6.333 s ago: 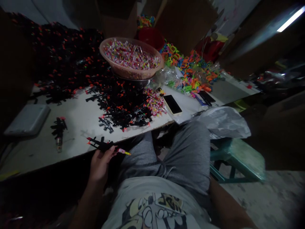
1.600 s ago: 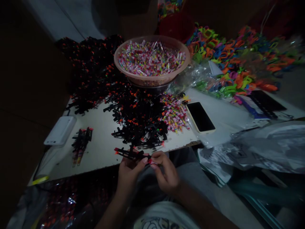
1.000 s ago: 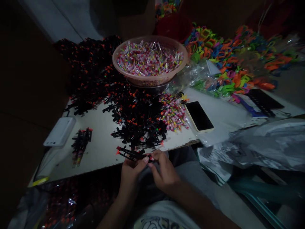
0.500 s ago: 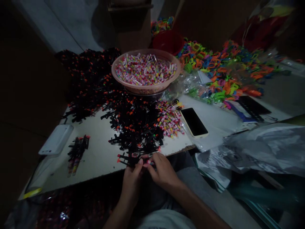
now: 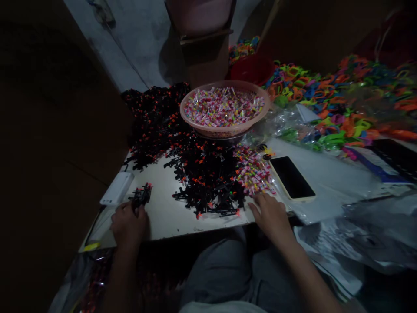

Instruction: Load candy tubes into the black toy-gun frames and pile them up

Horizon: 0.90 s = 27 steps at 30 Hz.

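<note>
At the left of the table, my left hand (image 5: 127, 222) is closed around the near end of a small stack of black toy guns (image 5: 142, 194) with orange-red tips. How many it grips is hidden by the fingers. My right hand (image 5: 272, 217) is by the table's front edge, thumb and forefinger apart, at the near side of loose candy-filled tubes (image 5: 256, 171) in pink and white wrappers. Between the hands lies a large heap of black toy guns (image 5: 208, 174), spreading towards the back left.
Behind the heap stands a pink basin (image 5: 224, 129) full of wrapped tubes. A phone (image 5: 292, 177) lies right of the loose tubes, a white power bank (image 5: 117, 188) at the left edge. Colourful plastic pieces (image 5: 329, 126) and a red bowl (image 5: 252, 69) are farther back.
My hands have parted from over the front edge. The left moved left onto the small stack of toy guns; the right moved right to the loose tubes. The view has shifted left.
</note>
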Available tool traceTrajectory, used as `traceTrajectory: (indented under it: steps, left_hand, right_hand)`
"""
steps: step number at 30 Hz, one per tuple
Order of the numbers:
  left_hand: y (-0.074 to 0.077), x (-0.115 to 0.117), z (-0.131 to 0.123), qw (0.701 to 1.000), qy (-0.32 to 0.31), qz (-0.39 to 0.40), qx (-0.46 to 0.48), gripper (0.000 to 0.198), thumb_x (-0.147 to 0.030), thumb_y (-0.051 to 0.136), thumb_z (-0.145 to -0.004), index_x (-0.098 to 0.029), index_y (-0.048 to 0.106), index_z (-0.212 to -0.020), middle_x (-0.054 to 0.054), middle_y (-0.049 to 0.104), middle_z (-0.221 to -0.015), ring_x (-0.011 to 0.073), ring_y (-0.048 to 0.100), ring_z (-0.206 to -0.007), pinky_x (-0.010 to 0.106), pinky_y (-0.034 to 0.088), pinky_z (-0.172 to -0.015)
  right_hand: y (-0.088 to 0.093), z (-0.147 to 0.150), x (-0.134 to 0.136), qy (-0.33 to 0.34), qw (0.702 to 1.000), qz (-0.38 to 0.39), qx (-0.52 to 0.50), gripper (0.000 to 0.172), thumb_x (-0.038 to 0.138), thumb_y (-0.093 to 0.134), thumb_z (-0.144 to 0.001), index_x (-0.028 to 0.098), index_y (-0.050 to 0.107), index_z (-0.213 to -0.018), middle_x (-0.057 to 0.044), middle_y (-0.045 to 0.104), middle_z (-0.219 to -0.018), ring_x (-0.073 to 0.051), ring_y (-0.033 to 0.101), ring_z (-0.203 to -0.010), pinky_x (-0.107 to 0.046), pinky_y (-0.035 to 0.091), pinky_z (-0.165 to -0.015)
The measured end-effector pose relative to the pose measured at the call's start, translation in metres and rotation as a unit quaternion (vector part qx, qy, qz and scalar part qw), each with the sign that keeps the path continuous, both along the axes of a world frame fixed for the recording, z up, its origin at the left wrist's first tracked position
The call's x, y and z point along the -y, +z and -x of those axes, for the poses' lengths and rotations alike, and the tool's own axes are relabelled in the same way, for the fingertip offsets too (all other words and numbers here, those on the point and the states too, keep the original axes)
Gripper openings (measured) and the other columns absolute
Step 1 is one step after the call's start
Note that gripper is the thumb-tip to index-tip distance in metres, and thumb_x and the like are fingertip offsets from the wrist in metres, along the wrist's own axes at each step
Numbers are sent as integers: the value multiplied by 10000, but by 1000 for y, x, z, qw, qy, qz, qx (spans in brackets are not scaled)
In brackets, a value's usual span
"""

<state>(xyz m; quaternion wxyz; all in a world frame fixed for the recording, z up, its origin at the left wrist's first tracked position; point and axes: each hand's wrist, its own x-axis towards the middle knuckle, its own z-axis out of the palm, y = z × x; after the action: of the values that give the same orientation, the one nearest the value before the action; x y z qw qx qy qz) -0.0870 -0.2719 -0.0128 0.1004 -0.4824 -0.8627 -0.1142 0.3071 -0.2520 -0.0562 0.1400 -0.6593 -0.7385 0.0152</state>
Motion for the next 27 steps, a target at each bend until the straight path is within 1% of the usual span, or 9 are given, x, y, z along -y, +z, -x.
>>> traceTrajectory:
  steps: [2, 6, 8, 12, 16, 18, 21, 23, 27]
  left_hand:
    - [-5, -2, -11, 1000, -22, 3, -17, 493, -378, 433, -858, -79, 550, -1232, 232, 526, -1238, 393, 504, -1078, 519, 423, -860]
    - [-19, -20, -45, 970, -226, 16, 88, 464, -322, 463, -853, -156, 524, -1282, 164, 505, -1334, 325, 457, -1203, 482, 346, -1003]
    - [-26, -31, -57, 945, -285, 10, 161, 464, -305, 517, -820, -185, 540, -1269, 138, 542, -1306, 302, 457, -1215, 461, 325, -1029]
    - [-28, -37, -61, 936, -266, -15, 232, 364, -258, 502, -808, -176, 632, -1138, 128, 662, -1085, 284, 566, -1064, 423, 393, -954]
    - [-15, -19, -61, 921, -219, -43, 320, 345, -361, 510, -823, -167, 650, -1071, 102, 697, -985, 229, 640, -860, 326, 478, -782]
    - [-6, -7, -70, 872, -187, -45, 451, 367, -441, 607, -762, -164, 676, -992, 77, 711, -851, 213, 642, -756, 304, 481, -727]
    - [5, 13, -96, 755, -145, -15, 640, 358, -490, 689, -694, -161, 698, -835, 46, 686, -691, 184, 625, -689, 274, 471, -708]
    - [9, 25, -117, 689, -134, 27, 712, 343, -491, 696, -697, -157, 688, -773, 42, 672, -668, 166, 610, -669, 254, 458, -685]
    - [8, 41, -147, 630, -172, 115, 749, 299, -454, 682, -734, -157, 659, -763, 43, 670, -676, 148, 584, -649, 232, 427, -646]
  right_hand:
    - [-1, 1, 1, -7, 1000, -4, 5, 190, 321, 487, -919, 174, 551, -1020, -97, 617, -992, -265, 569, -901, -350, 355, -696]
    - [-7, -3, 0, -11, 1000, 3, -5, 152, 315, 497, -903, 175, 536, -948, -99, 621, -888, -261, 584, -832, -333, 364, -662]
    - [-11, -6, -1, -18, 999, 21, -33, 136, 301, 475, -904, 174, 521, -888, -93, 621, -801, -248, 590, -758, -323, 373, -634]
    - [-14, -15, 3, -30, 983, 28, -176, 234, 304, 420, -896, 154, 510, -1052, -89, 627, -793, -239, 602, -718, -328, 429, -640]
    - [-4, -9, 19, -10, 927, 39, -372, 314, 395, 441, -890, 195, 523, -1117, -82, 641, -895, -230, 620, -810, -346, 478, -738]
    - [5, 7, 29, 15, 879, 72, -471, 265, 437, 473, -886, 222, 540, -1025, -64, 641, -900, -213, 618, -815, -329, 488, -746]
    - [15, 41, 42, 77, 777, 116, -614, 218, 432, 474, -900, 236, 509, -991, -30, 609, -851, -175, 593, -787, -293, 491, -735]
    - [18, 61, 47, 98, 731, 145, -659, 195, 406, 453, -914, 243, 503, -1009, 1, 565, -793, -150, 561, -730, -264, 481, -691]
    - [21, 74, 52, 85, 703, 156, -689, 211, 307, 506, -849, 250, 521, -1052, -5, 575, -920, -162, 554, -858, -271, 458, -764]
